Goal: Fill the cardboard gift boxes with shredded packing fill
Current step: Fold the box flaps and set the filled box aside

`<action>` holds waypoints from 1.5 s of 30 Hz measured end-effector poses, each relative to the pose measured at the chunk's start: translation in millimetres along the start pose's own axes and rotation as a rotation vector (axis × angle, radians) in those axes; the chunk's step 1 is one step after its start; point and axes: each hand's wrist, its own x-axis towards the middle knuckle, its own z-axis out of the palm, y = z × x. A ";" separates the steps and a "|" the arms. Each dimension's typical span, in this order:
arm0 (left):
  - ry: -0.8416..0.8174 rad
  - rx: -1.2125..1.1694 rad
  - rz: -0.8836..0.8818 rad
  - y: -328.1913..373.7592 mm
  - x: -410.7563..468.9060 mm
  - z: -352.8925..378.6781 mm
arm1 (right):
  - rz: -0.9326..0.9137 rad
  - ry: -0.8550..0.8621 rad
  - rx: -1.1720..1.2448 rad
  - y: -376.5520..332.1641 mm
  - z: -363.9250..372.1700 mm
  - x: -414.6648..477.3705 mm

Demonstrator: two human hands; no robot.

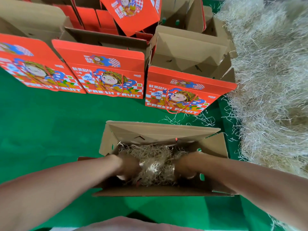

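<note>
An open cardboard gift box (pixel 160 129) stands on the green cloth right in front of me, flaps up, with pale shredded fill (pixel 155 160) lying in its bottom. Both my hands are down inside it. My left hand (pixel 128 165) sits at the left side of the wad of fill, my right hand (pixel 185 165) at the right side, both against the shreds. Motion blur and the fill hide the fingers, so their grip cannot be made out. A large heap of the same shredded fill (pixel 270 77) lies along the right.
Several red printed gift boxes stand in a row beyond: one open and empty (pixel 188 52) at centre right, one (pixel 106 70) in the middle, one (pixel 33 67) at left. More folded red boxes (pixel 133 12) pile up behind. Loose shreds (pixel 191 119) lie scattered on the green cloth (pixel 50 130).
</note>
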 end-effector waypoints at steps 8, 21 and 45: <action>0.338 -0.480 -0.280 0.8 6.6 -16.6 | -0.047 0.455 0.142 -22.6 -46.1 23.6; 0.077 0.194 -0.328 10.3 18.0 -8.0 | -0.009 0.358 0.190 -16.1 -13.1 28.4; -0.419 0.269 -0.039 -3.0 -10.3 16.1 | -0.018 0.028 -0.079 -10.0 13.9 13.3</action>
